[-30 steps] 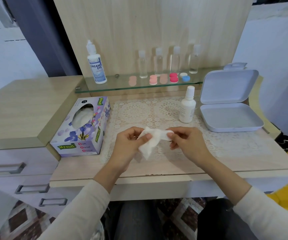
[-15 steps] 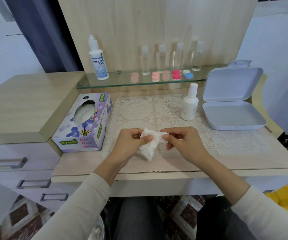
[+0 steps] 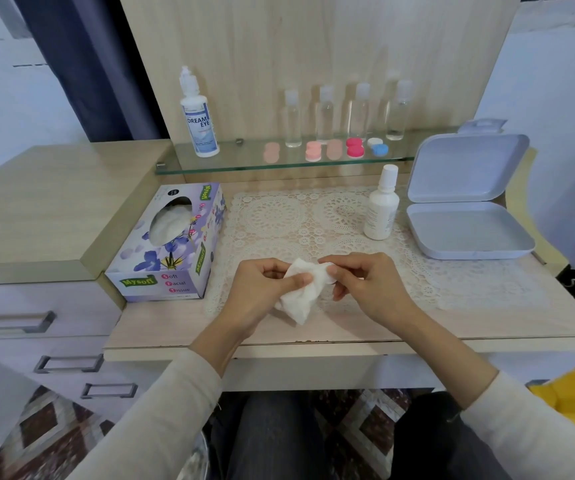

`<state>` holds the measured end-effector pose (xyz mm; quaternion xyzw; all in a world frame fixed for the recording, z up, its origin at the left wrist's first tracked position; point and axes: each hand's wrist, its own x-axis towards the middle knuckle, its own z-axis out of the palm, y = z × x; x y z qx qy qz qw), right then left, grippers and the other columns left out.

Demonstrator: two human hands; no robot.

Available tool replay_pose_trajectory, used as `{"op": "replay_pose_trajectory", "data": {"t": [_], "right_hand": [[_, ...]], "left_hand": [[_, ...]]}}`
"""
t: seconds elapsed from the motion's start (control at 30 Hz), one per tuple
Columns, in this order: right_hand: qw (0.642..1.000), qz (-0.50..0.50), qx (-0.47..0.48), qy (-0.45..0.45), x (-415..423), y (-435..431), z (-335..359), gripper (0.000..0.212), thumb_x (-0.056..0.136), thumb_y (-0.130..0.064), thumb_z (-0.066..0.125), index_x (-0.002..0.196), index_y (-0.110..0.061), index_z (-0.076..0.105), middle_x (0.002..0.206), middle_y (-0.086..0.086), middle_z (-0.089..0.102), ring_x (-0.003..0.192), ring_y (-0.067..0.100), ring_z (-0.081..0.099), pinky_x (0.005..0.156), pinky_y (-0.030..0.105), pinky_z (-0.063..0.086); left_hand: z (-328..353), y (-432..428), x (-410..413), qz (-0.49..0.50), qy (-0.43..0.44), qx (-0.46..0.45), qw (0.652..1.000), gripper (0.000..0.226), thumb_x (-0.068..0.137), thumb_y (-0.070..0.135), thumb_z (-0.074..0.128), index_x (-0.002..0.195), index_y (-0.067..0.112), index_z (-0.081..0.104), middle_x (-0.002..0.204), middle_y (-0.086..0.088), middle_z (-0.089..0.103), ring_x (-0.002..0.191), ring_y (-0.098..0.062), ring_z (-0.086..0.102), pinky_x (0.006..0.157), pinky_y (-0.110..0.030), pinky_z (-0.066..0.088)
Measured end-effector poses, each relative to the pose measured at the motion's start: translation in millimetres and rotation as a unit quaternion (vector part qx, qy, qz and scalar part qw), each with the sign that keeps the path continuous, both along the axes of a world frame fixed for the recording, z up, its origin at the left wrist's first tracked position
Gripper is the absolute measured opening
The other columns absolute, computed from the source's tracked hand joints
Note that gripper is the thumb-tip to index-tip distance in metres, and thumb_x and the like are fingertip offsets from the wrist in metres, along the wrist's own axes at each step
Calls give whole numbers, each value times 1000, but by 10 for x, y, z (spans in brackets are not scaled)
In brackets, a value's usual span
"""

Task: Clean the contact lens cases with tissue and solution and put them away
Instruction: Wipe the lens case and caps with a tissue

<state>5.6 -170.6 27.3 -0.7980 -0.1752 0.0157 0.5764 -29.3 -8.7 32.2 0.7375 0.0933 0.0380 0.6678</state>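
Standing nearby are a tissue box [image 3: 172, 244] and a bottle [image 3: 381, 209]; the left hand [image 3: 262, 292] is pinching a tissue [image 3: 301, 299], the right hand [image 3: 369, 289] a case [image 3: 328, 278].

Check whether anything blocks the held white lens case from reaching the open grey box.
Nothing visible does: only lace mat lies between the white round case and the open grey plastic box; the white bottle stands farther back.

Near the counter's [image 3: 487, 317] front edge, left grip [image 3: 262, 289] pinches the tissue [image 3: 300, 303], right grip [image 3: 369, 285] the lens case [image 3: 329, 273].
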Motion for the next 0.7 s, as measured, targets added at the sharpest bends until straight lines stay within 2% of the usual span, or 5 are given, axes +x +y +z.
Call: {"op": "replay_pose_trajectory", "data": {"t": [0.07,0.2,0.33,0.53,0.7], "right_hand": [[1000,2,6,-7,-14,20,21,20,87,1,57,97,-8,71,65,4,62,44,4,54,53,14,49],[1000,9,-1,-28,-26,9,45,23,87,1,57,93,-15,71,60,-2,59,43,4,53,53,12,46],[999,8,0,-31,-9,-8,21,26,87,1,57,88,-21,70,63,2,60,45,7,54,55,19,50],[999,21,17,-43,-21,12,40,30,87,1,57,87,-27,68,66,4,62,45,5,54,52,18,50],[998,12,52,-27,-13,17,19,27,85,0,60,85,-25,70,52,-11,60,47,9,56,54,24,53]], "left_hand": [[-12,-4,2,17,-2,2,1000,17,75,12,73,61,9,64,54,1,62,48,-6,55,45,-15,42],[-32,40,8,-5,6,0,1000,8,81,12,67,75,7,67,70,-6,65,61,-11,58,52,-16,46],[-27,57,-10,-29,10,-19,999,7,78,2,67,76,10,67,61,7,68,56,-2,61,52,-14,47],[-14,5,-20,-4,-3,-28,1000,11,69,6,76,74,9,67,64,3,69,59,-6,64,52,-16,49],[-1,-3,-11,-2,-18,-38,999,7,79,7,67,74,11,66,59,7,67,54,-1,61,48,-13,45]]}}
